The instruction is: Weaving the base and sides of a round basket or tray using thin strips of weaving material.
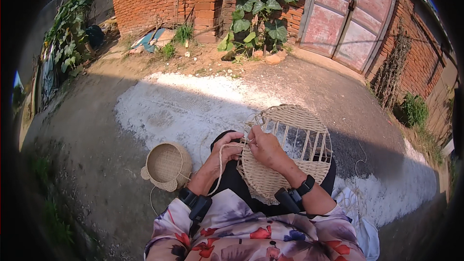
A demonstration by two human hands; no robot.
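A round, flat woven panel [278, 176] of tan twisted cord rests on my lap. Its upper and lower bands are woven tight, while bare ribs cross the open middle. My left hand [223, 152] pinches the panel's left rim, and a loose cord [221, 166] trails from those fingers toward my forearm. Just above that rim, the fingers of my right hand [267, 150] are pressed together on the cord at the edge; the exact grip is partly hidden by the knuckles. Thin loose ends of cord stick up beyond my right fingertips.
A small round woven basket [169, 164] with ear-like flaps sits on the ground at my left. At my right lies a white sack [360, 222] with loose strands on it. White powdery ground [164, 111] stretches ahead, toward a brick wall [150, 0] and a worn red double door [345, 14].
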